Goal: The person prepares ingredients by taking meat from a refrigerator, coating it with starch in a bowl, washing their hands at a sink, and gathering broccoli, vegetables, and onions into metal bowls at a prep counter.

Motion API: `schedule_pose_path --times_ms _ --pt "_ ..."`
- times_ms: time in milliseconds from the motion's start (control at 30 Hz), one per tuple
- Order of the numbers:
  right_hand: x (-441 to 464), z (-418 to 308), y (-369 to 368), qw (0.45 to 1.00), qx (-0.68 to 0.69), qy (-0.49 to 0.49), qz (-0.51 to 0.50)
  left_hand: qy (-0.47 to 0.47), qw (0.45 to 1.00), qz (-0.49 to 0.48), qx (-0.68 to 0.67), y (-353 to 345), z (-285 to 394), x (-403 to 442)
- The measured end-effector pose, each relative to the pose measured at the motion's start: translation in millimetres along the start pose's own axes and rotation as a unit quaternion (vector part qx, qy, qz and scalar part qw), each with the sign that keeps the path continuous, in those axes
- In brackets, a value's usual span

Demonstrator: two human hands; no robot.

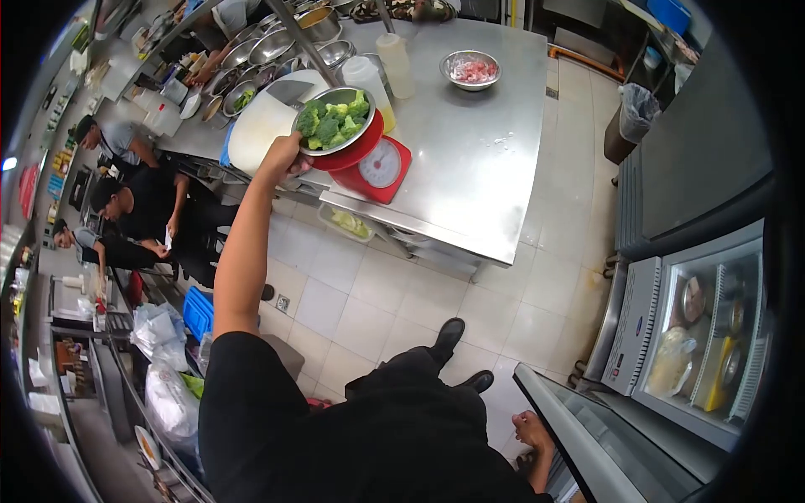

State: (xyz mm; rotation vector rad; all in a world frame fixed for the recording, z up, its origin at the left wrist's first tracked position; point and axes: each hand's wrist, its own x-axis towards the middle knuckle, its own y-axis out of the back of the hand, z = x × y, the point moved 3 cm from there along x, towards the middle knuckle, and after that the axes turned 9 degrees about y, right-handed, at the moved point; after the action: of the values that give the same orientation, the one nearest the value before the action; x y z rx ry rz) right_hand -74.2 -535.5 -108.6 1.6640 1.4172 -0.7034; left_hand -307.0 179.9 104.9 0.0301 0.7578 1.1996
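Observation:
My left hand is closed on the near left rim of a metal bowl filled with broccoli florets. The bowl is over the red pan of a kitchen scale, which stands at the table's corner; whether its weight rests on the pan I cannot tell. Low on the right, my right hand is curled against the edge of an open fridge door. Its fingers are partly hidden.
A bowl of pinkish-white food sits on the steel table. Squeeze bottles and a white cutting board are beside the scale. A lit fridge stands open at right. Several people work at left; a bin stands far right.

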Motion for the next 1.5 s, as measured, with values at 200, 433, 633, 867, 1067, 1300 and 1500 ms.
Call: schedule_pose_path --times_ms 200,433,633,867,1067,1300,1500 --pt "-9 -17 3 0.999 0.01 0.008 0.035 -0.001 0.998 -0.031 -0.063 8 5 -11" --pt "1 -2 8 0.998 -0.047 0.041 0.017 -0.009 0.996 -0.056 -0.071 20 -3 -7" --pt "-7 -27 15 1.0 -0.011 0.025 0.007 -0.037 0.994 -0.046 -0.09 20 -4 -10" --pt "3 -17 19 0.999 -0.014 0.037 -0.005 -0.049 0.994 -0.038 -0.087 21 2 -14" --pt "11 -13 26 0.996 -0.066 0.048 -0.02 -0.058 0.991 -0.058 -0.103 12 6 -25" --pt "24 -31 52 0.992 -0.118 0.038 -0.04 -0.083 0.99 -0.027 -0.11 -3 13 -24" --pt "38 -19 72 0.987 0.041 0.155 -0.011 -0.255 0.942 0.117 0.182 12 5 -21"
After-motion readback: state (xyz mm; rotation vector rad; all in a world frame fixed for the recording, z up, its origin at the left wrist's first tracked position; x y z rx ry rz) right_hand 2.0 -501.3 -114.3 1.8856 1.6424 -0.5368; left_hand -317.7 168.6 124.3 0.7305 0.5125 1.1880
